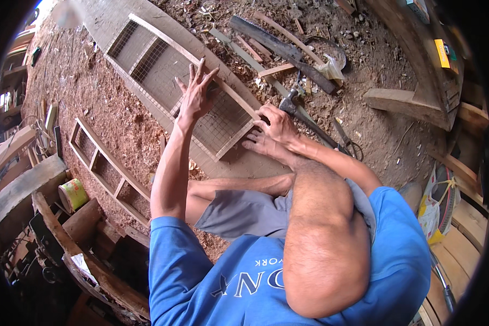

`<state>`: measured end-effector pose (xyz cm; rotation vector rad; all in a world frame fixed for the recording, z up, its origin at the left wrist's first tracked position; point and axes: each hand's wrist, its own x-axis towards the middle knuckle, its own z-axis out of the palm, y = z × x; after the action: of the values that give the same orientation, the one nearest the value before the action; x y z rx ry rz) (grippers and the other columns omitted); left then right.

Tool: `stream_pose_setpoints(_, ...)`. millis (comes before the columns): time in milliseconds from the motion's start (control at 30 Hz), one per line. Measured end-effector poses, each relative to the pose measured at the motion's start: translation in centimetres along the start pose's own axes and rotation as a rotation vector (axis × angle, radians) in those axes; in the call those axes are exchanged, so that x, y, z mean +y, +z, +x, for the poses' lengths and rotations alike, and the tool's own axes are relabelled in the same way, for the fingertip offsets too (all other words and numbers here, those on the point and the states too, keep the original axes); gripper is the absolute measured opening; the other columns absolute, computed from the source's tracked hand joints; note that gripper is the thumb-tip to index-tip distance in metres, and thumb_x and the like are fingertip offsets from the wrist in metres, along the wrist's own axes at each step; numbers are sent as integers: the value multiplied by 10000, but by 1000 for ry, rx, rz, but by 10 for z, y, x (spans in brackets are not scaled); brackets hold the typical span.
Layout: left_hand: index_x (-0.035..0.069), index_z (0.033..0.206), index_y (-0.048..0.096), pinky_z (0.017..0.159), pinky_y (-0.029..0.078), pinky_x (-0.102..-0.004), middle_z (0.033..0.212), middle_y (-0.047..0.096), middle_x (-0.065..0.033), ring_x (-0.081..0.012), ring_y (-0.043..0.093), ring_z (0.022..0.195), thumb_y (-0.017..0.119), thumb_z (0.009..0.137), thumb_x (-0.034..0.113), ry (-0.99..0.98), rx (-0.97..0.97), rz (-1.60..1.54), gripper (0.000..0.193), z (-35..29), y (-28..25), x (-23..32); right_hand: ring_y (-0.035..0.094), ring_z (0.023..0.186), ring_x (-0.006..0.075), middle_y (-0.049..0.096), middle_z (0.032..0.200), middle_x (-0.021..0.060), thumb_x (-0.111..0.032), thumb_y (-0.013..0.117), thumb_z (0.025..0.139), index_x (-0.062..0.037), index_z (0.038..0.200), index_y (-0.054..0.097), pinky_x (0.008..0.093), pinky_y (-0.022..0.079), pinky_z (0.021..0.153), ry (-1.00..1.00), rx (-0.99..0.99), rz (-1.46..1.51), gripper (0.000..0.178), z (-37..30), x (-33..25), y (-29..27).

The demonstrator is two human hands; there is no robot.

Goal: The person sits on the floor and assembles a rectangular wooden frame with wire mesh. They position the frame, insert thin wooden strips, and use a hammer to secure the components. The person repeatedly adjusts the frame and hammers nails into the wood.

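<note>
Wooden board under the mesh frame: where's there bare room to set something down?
Bare board shows beyond the far end of the mesh frame, and between the frame's near end and the shin. It's crowded mid-frame, under the left hand, and at the near right corner, with right hand, foot and, beyond, the hammer.

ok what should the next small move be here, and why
Perhaps settle the left hand onto the long right rail of the mesh frame to steady it: its fingers spread over that rail, contact unclear. The right hand is at the near right corner, and the hammer lies beyond it, unheld.
</note>
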<state>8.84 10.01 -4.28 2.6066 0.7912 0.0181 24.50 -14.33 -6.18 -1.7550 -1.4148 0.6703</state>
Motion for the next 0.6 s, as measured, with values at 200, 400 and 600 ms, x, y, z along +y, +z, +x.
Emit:
stream_pose_setpoints(200, 320, 1495, 447, 1078, -16, -809, 1678, 135, -90, -427, 110, 1526, 697, 878, 207, 6, 0, 1, 675, 1, 0, 0, 681, 871, 288, 672, 979, 165, -199, 734, 884, 18, 1006, 657, 397, 578, 755, 34, 35, 57, 260, 2, -3, -4)
stream_pose_setpoints(400, 326, 1502, 437, 1080, -11, -806, 1680, 125, -92, -424, 115, 1527, 692, 877, 216, 13, -8, 13, 684, 8, -1, -1, 673, 888, 303, 672, 974, 158, -220, 762, 857, 36, 978, 655, 403, 558, 789, 125, 32, 38, 302, 9, -1, -4)
stream_pose_setpoints(600, 336, 1502, 436, 1080, -28, -800, 1681, 124, -88, -414, 98, 1532, 716, 859, 223, 11, -11, 15, 711, 7, 0, -4, 654, 910, 301, 674, 961, 148, -218, 798, 817, 33, 946, 660, 400, 527, 835, 96, 74, 85, 314, 9, 3, -2)
